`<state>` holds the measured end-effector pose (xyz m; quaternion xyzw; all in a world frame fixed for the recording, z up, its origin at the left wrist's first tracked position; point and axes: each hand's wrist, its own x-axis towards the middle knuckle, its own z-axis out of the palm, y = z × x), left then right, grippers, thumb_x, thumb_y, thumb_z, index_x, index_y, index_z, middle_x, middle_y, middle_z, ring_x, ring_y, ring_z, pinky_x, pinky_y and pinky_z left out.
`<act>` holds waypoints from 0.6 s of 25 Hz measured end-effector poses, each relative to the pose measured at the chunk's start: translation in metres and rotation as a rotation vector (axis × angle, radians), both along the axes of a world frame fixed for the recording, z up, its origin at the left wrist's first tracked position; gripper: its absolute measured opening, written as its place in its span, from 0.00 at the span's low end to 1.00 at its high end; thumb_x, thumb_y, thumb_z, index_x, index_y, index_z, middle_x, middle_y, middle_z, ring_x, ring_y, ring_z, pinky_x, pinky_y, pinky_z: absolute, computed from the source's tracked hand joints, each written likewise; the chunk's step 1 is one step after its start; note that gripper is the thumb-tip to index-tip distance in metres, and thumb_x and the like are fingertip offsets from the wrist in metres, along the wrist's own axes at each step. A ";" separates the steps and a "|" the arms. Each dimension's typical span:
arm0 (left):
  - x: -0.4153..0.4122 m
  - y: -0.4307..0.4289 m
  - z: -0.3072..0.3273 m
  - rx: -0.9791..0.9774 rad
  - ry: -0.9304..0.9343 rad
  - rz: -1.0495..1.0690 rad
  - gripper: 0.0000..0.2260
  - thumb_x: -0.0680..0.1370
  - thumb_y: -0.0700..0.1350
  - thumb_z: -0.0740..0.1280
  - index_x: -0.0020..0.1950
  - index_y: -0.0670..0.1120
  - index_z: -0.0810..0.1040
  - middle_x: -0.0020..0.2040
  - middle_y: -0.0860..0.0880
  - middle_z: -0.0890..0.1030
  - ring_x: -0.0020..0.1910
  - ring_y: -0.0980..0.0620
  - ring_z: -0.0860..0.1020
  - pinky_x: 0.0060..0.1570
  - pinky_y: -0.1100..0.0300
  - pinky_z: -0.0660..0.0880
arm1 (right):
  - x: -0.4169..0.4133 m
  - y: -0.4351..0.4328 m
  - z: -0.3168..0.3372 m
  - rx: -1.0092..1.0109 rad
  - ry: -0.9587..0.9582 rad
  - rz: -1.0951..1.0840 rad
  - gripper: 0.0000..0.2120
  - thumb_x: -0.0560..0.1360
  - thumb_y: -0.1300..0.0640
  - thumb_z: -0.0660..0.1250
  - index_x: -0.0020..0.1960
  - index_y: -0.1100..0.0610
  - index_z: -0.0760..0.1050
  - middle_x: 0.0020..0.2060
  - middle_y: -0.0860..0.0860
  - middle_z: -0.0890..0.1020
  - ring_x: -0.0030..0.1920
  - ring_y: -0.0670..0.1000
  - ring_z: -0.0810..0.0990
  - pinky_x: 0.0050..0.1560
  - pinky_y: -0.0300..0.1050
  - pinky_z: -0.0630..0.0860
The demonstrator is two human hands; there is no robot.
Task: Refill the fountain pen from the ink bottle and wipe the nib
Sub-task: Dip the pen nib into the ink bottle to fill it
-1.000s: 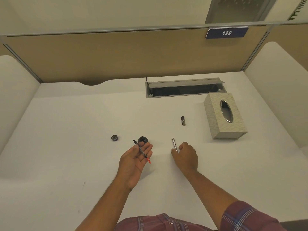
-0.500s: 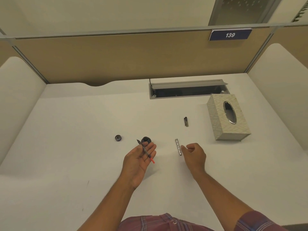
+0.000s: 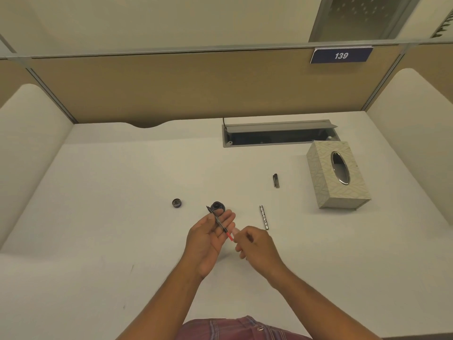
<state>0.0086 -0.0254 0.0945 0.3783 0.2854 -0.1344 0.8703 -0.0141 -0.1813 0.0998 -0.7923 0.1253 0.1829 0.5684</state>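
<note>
Since half a second ago, the right hand (image 3: 256,244) has moved left from beside the silver pen barrel (image 3: 264,217) to the red end of the pen section, fingers curled narrow at that tip; whether they grip it cannot be told. Left hand (image 3: 210,238) lies palm up, open, with the pen section (image 3: 220,223) resting across its fingers, nib pointing away. Just beyond the fingertips stands the open ink bottle (image 3: 217,206); its cap (image 3: 176,203) lies apart to the left. Farther right lie the dark pen cap (image 3: 276,180) and tissue box (image 3: 337,176). White desk (image 3: 110,217), recessed cable tray (image 3: 279,133), tan partition (image 3: 171,89) with plate 139 (image 3: 341,55).
</note>
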 end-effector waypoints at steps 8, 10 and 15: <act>-0.002 0.004 0.001 -0.025 -0.022 -0.027 0.16 0.90 0.42 0.58 0.70 0.35 0.79 0.65 0.37 0.87 0.66 0.41 0.86 0.73 0.43 0.76 | -0.002 0.009 0.010 0.129 0.033 -0.037 0.13 0.81 0.50 0.69 0.44 0.58 0.82 0.38 0.55 0.86 0.34 0.48 0.82 0.40 0.43 0.78; -0.001 0.007 0.000 -0.017 -0.013 -0.059 0.15 0.90 0.42 0.59 0.70 0.36 0.80 0.65 0.37 0.87 0.67 0.41 0.86 0.72 0.44 0.77 | 0.001 0.007 0.011 0.140 -0.004 -0.137 0.11 0.81 0.52 0.69 0.45 0.58 0.82 0.38 0.54 0.87 0.34 0.49 0.83 0.39 0.43 0.79; -0.005 0.018 0.001 0.283 0.063 -0.260 0.11 0.87 0.40 0.65 0.62 0.36 0.83 0.55 0.38 0.90 0.49 0.43 0.90 0.51 0.51 0.85 | 0.013 0.005 0.017 0.132 -0.112 -0.317 0.06 0.80 0.56 0.69 0.47 0.57 0.82 0.37 0.53 0.86 0.34 0.47 0.83 0.38 0.44 0.80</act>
